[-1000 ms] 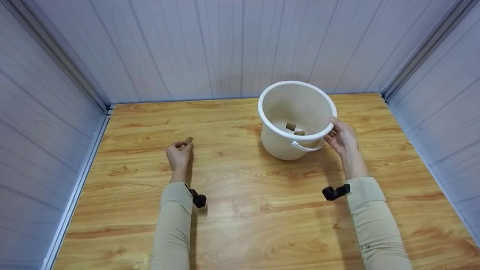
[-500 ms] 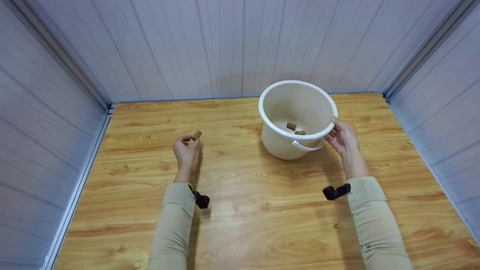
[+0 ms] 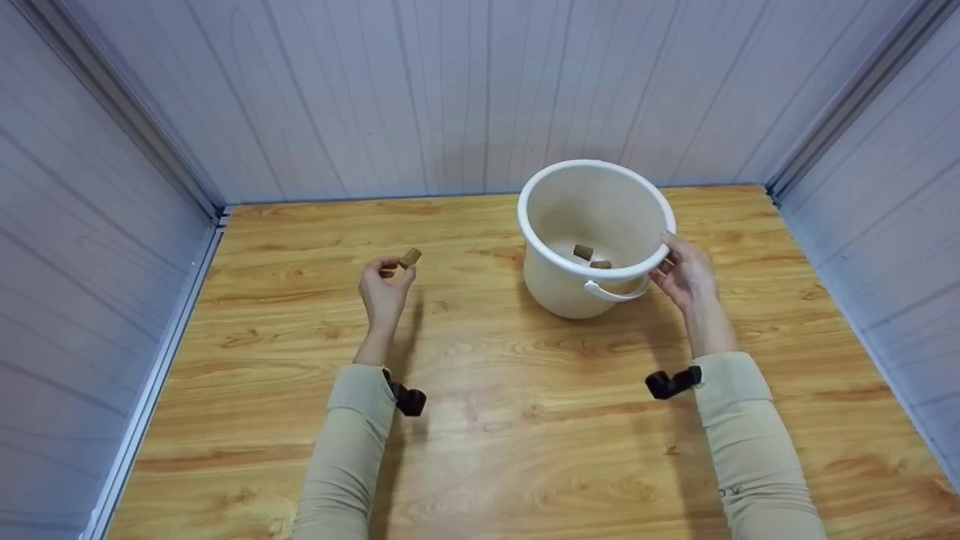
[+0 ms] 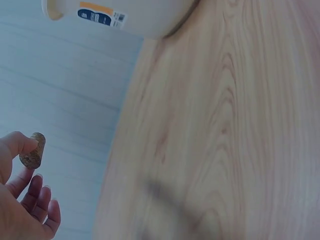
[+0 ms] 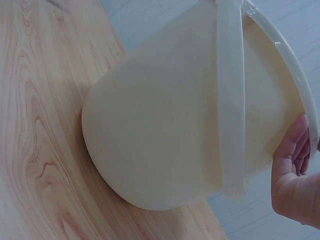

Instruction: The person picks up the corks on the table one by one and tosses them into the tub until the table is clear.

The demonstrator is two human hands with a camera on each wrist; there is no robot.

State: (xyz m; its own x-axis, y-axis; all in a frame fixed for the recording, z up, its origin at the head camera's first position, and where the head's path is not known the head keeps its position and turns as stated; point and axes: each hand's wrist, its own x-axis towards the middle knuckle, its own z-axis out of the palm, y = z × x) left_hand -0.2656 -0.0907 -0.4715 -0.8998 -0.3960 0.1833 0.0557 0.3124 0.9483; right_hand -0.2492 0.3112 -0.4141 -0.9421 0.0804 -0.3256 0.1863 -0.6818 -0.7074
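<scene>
My left hand (image 3: 384, 296) pinches a brown cork (image 3: 410, 258) between thumb and fingertips, raised over the wooden table. In the left wrist view that cork (image 4: 33, 151) has a speckled surface, and the other fingers curl loosely below it. To the right stands a cream-white plastic bucket (image 3: 553, 285). Its rim is gripped on the near right side by my right hand (image 3: 688, 276). Inside, on the bottom, lie one cork (image 3: 583, 253) and a second cork (image 3: 600, 265), the latter partly hidden by the rim. The bucket's handle (image 5: 231, 100) hangs down on the near side.
The wood-grain tabletop (image 3: 480, 420) runs back to a white panelled wall (image 3: 450, 90). More panels close in the left side (image 3: 90, 247) and right side. A label (image 4: 102, 14) shows on the bucket in the left wrist view.
My left hand has lifted the cork off the table and moved right and away from me, toward the bucket. My right hand and the bucket have stayed nearly still.
</scene>
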